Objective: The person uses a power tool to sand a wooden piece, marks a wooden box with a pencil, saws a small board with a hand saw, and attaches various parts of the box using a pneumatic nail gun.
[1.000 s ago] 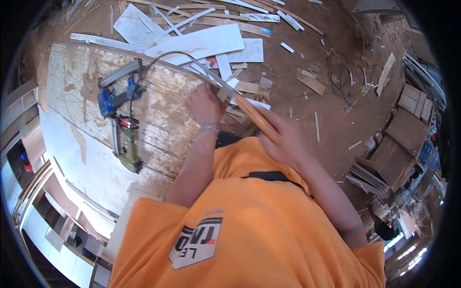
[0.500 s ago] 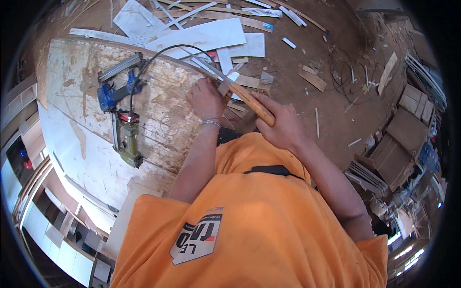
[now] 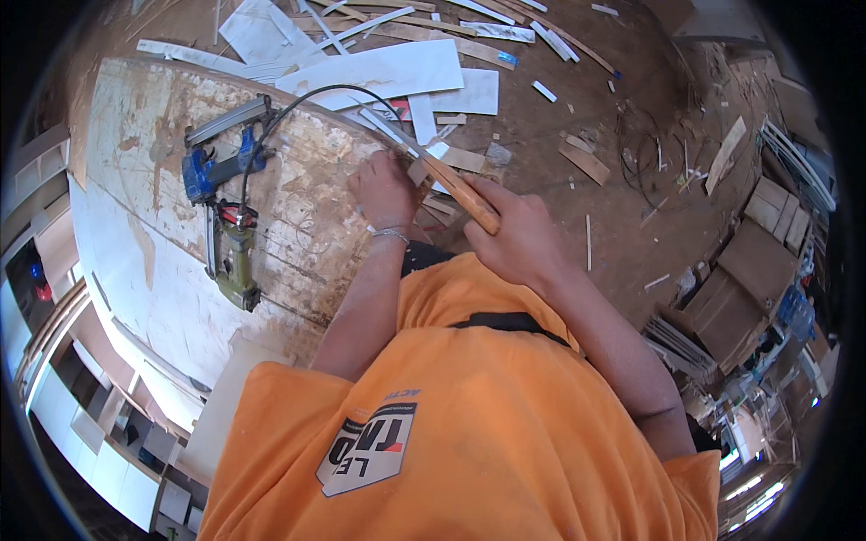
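My right hand (image 3: pixel 521 233) is closed around a wooden-handled tool (image 3: pixel 462 189), its thick orange-brown handle slanting up and left from my fist. At the handle's far end sits a small pale block-like part (image 3: pixel 417 172), right beside my left hand; whether it belongs to the tool is unclear. My left hand (image 3: pixel 386 191) rests at the worktable's right edge with its fingers bent, and whatever they hold is hidden. To its left on the scuffed worktable (image 3: pixel 307 171) lie a blue nail gun (image 3: pixel 212 171) and an olive-green nail gun (image 3: pixel 238 270).
A dark air hose (image 3: pixel 338 87) arches from the nail guns past my left hand. White board offcuts (image 3: pixel 388 70) and wood strips litter the floor beyond the table. At the right stand cardboard boxes (image 3: pixel 744 270), and coiled cable (image 3: pixel 636 149) lies on the floor.
My right hand and the tool handle have shifted slightly left. My left hand stays at the table edge, and the whole view has tilted a little.
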`<state>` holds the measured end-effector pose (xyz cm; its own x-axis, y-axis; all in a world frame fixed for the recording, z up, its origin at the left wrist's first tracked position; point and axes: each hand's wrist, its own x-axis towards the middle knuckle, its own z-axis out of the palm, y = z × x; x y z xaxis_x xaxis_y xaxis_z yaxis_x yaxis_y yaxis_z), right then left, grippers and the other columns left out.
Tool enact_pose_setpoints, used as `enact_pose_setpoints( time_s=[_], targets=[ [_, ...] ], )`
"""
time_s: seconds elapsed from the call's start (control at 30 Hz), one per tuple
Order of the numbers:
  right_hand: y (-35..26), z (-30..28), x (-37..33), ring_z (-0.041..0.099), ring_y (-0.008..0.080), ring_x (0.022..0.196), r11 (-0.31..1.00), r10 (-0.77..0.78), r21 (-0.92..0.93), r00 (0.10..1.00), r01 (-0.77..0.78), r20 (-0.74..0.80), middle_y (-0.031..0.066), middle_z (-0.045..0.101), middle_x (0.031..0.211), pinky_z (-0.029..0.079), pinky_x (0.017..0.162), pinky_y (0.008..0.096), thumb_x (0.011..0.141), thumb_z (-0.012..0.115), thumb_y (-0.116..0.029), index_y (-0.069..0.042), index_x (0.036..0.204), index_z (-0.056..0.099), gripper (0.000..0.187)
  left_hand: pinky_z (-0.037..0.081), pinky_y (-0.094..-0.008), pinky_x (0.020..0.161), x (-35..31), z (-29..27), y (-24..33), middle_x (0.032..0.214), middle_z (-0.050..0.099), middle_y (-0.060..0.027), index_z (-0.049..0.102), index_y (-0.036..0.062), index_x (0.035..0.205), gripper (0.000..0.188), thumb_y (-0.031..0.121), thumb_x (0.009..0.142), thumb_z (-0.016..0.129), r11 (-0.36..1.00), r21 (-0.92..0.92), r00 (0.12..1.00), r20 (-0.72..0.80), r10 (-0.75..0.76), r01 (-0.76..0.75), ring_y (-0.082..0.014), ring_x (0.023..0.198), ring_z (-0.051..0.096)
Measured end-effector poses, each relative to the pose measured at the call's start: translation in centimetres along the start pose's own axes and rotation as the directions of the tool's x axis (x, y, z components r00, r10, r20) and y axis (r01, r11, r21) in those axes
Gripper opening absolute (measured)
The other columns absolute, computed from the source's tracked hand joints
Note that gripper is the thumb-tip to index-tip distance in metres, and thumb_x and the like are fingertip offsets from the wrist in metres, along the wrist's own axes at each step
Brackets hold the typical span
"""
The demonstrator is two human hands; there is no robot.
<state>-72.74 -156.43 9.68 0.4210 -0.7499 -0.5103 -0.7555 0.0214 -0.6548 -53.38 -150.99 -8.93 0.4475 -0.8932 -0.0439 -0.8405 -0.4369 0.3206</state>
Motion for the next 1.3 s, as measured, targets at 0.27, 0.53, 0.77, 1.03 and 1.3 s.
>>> enact_pose_setpoints(
  time_s=[0.27,0.53,0.77,1.03,1.3],
  targets=[
    [-0.9,-10.4,-15.1,0.074,0.0361,0.105,0.982,0.185,0.012,0.978,-0.187,0.1,0.0172,0.076,0.114,0.057,0.096,0.0411,0.082,0.067,-0.012,-0.013,0.147,0.058,0.066,0.042,-0.0488,0.088,0.0,-1.3,0.8,0.093,0.067,-0.013,0.062,0.0078,0.098,0.017,0.022,0.103,0.055,0.997,-0.075,0.995,-0.098,-0.011,0.004,-0.0334,0.094,0.063],
    [0.0,0.8,1.3,0.073,0.042,0.091,0.997,-0.004,0.074,1.0,0.006,-0.024,0.0257,0.073,0.103,0.057,0.084,0.0438,0.083,0.065,-0.012,-0.008,0.141,0.062,0.058,0.041,-0.0506,0.087,0.6,-0.3,-0.5,0.093,0.066,-0.0165,0.062,0.0067,0.102,0.018,0.022,0.104,0.054,1.0,-0.007,0.999,-0.035,0.016,-0.016,-0.0377,0.092,0.061],
    [0.9,-9.3,-15.1,0.074,0.0381,0.099,0.996,0.09,-0.02,0.994,-0.09,0.055,0.0184,0.075,0.115,0.058,0.092,0.0443,0.078,0.064,-0.01,-0.013,0.147,0.058,0.07,0.041,-0.0486,0.09,-0.2,-1.0,0.6,0.093,0.067,-0.0141,0.061,0.0071,0.099,0.016,0.021,0.103,0.054,0.996,-0.073,0.996,-0.071,-0.05,0.045,-0.0338,0.097,0.062],
    [1.6,-1.3,-0.4,0.071,0.0456,0.092,0.993,-0.05,0.105,0.999,0.05,0.001,0.0265,0.072,0.103,0.058,0.082,0.046,0.083,0.066,-0.014,-0.008,0.14,0.063,0.057,0.041,-0.0486,0.09,0.0,-0.2,0.2,0.093,0.068,-0.0151,0.062,0.0063,0.101,0.019,0.022,0.105,0.051,1.0,-0.009,1.0,-0.013,0.02,-0.02,-0.0354,0.096,0.062],
    [2.6,-7.0,-12.0,0.073,0.0402,0.101,0.994,-0.029,0.107,0.999,0.032,-0.029,0.0177,0.075,0.115,0.059,0.09,0.0472,0.081,0.073,-0.02,-0.014,0.145,0.058,0.066,0.041,-0.0497,0.088,0.2,-1.1,1.0,0.093,0.067,-0.0149,0.061,0.0071,0.101,0.019,0.023,0.105,0.051,0.993,-0.02,0.993,-0.013,-0.119,0.119,-0.0358,0.094,0.063]
  ],
)
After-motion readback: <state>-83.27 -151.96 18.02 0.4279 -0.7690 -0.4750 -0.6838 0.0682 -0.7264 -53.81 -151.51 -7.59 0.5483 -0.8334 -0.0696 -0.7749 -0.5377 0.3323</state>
